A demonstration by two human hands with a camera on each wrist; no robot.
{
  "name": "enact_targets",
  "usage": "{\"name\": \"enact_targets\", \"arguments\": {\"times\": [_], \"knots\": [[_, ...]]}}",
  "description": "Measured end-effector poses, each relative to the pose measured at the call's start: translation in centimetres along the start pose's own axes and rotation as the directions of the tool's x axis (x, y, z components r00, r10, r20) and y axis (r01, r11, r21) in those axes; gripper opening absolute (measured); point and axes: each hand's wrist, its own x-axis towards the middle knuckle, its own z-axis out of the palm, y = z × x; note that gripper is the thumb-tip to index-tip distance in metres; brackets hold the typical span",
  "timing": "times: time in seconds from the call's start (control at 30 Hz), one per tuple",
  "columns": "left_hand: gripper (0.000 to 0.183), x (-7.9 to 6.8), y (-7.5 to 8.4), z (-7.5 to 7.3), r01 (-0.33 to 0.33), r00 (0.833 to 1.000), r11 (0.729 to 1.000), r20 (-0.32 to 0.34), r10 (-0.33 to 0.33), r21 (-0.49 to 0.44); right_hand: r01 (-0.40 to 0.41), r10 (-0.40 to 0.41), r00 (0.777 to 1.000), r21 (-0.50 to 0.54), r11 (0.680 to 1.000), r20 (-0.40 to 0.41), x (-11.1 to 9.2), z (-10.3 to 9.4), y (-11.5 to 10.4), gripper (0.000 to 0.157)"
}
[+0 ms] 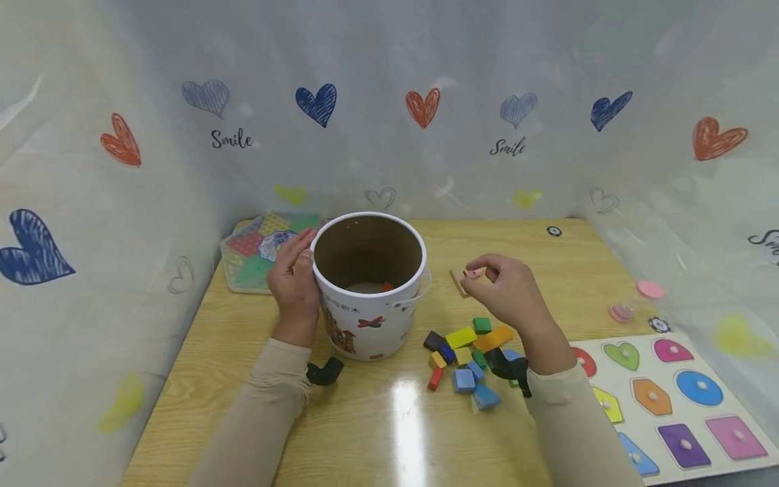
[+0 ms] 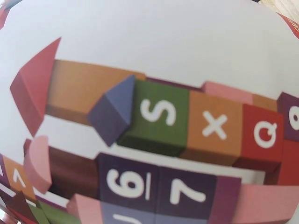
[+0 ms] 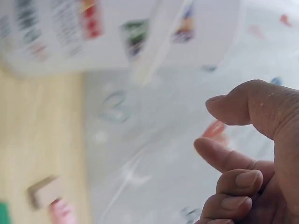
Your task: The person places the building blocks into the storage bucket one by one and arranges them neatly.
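Observation:
My left hand point(image 1: 296, 281) rests against the left side of a white bucket point(image 1: 371, 331), its fingers fairly straight up to the rim. Printed letter blocks on the bucket's wall fill the left wrist view. A red piece point(image 1: 387, 287) shows inside at the bottom. To the right of the bucket, my right hand point(image 1: 508, 287) hovers over the table, thumb and index finger apart with nothing between them, the other fingers curled in. Below it in the head view lie a small pink piece point(image 1: 473, 273) with red marks and a tan wooden piece point(image 1: 458, 283).
Several coloured blocks point(image 1: 462, 358) lie in a loose pile right of the bucket. A shape puzzle board point(image 1: 663, 406) occupies the right front. A pink-capped hourglass-like item point(image 1: 635, 301) lies at the right edge. A colourful flat case point(image 1: 243, 264) is at the back left.

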Motion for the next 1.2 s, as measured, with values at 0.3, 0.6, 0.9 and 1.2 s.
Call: {"name": "enact_targets", "arguments": {"times": [0.3, 0.6, 0.9, 1.2], "knots": [[0.034, 0.4, -0.3, -0.5, -0.004, 1.000, 1.000, -0.006, 0.004, -0.002, -0.091, 0.152, 0.953, -0.229, 0.969, 0.263, 0.7, 2.7, 8.0, 0.037], [0.032, 0.3, -0.3, -0.6, -0.008, 1.000, 1.000, -0.007, 0.008, -0.006, -0.127, 0.208, 0.930, -0.268, 0.955, 0.303, 1.2, 4.2, 10.1, 0.033], [0.033, 0.1, -0.2, -0.4, 0.014, 1.000, 1.000, 0.003, -0.014, 0.012, -0.071, 0.109, 0.974, -0.188, 0.980, 0.199, 0.8, 3.1, 8.4, 0.033], [0.034, -0.1, -0.1, 0.1, 0.026, 1.000, 1.000, 0.007, -0.026, -0.006, 0.221, -0.216, 0.975, 0.362, 0.905, -0.056, 1.3, 0.2, -1.3, 0.029]]}}
